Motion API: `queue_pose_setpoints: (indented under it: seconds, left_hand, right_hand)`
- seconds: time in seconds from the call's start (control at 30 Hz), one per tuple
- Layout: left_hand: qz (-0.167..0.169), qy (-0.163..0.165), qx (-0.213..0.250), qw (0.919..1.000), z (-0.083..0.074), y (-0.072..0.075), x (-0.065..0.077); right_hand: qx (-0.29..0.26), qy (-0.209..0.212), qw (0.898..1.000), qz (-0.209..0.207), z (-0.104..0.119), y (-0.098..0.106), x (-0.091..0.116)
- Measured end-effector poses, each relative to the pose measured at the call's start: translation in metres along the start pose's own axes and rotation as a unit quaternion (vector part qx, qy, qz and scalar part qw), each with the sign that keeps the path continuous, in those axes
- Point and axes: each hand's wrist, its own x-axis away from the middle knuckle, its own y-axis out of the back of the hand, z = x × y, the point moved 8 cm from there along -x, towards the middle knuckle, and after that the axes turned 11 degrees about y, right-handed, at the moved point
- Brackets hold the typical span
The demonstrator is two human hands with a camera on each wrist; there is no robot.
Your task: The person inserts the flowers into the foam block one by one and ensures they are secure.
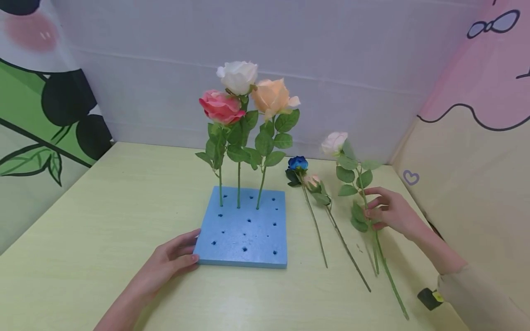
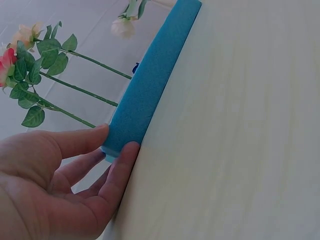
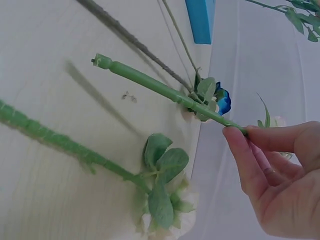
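Note:
My left hand (image 1: pixel 171 259) holds the near left corner of a blue foam board (image 1: pixel 258 236), thumb at its upper edge and fingers along the side. Three roses stand upright in the board's back holes: a pink rose (image 1: pixel 222 107), a white rose (image 1: pixel 238 77) and a peach rose (image 1: pixel 272 97). At the right, my right hand (image 1: pixel 391 211) pinches the green stem (image 3: pixel 150 85) of a pale rose between thumb and fingertips. The stem's cut end is raised off the table in the right wrist view. Another pale rose (image 3: pixel 182 212) lies under it, partly hidden by leaves.
Between board and right hand, a blue rose (image 1: pixel 298 163) and a small light pink rose (image 1: pixel 313 180) lie on the pale table (image 1: pixel 136 207), stems toward the front. Behind is a light cloth wall (image 1: pixel 165 92). A small black and yellow object (image 1: pixel 430 298) sits beside the right sleeve.

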Motion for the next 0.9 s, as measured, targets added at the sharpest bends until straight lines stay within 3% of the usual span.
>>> queue_pose_setpoints:
  seconds: [0.23,0.43,0.7,0.9]
  left_hand:
    - [-0.001,-0.002,-0.001,1.0000,0.001,0.000,0.000]
    - [-0.003,0.003,-0.002,1.0000,0.002,0.000,-0.001]
    - [-0.002,0.004,-0.003,1.0000,0.002,0.000,-0.001]
    - [-0.002,0.004,-0.004,1.0000,0.002,0.000,-0.002]
  right_hand:
    - [-0.038,0.039,0.997,-0.057,0.026,-0.006,-0.017]
    - [-0.092,0.083,0.987,-0.098,0.044,-0.016,-0.030]
    - [-0.146,0.153,0.965,-0.157,0.064,-0.021,-0.042]
    - [-0.173,0.195,0.949,-0.179,0.077,-0.025,-0.050]
